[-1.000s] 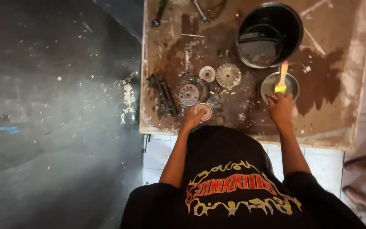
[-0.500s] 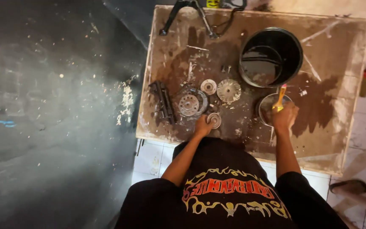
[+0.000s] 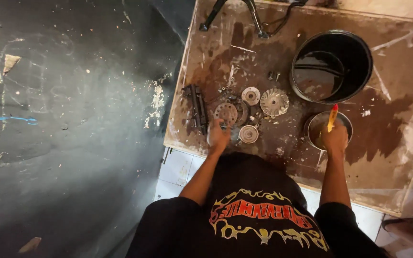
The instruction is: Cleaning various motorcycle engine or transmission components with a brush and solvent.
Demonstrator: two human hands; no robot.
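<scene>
Right hand (image 3: 335,138) gripping brush (image 3: 331,118) over small bowl (image 3: 345,119) (oily), left hand (image 3: 218,136) on a round part (image 3: 214,135)

I have only one view, from the head camera: it looks straight down from high above, over my shoulders, at the counter (image 3: 244,62) and floor (image 3: 72,143) beside it.

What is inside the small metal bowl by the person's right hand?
The small metal bowl holds murky brown liquid. The right hand holds a yellow brush over it; the hand hides the bristles and the bowl's bottom cannot be seen.
</scene>
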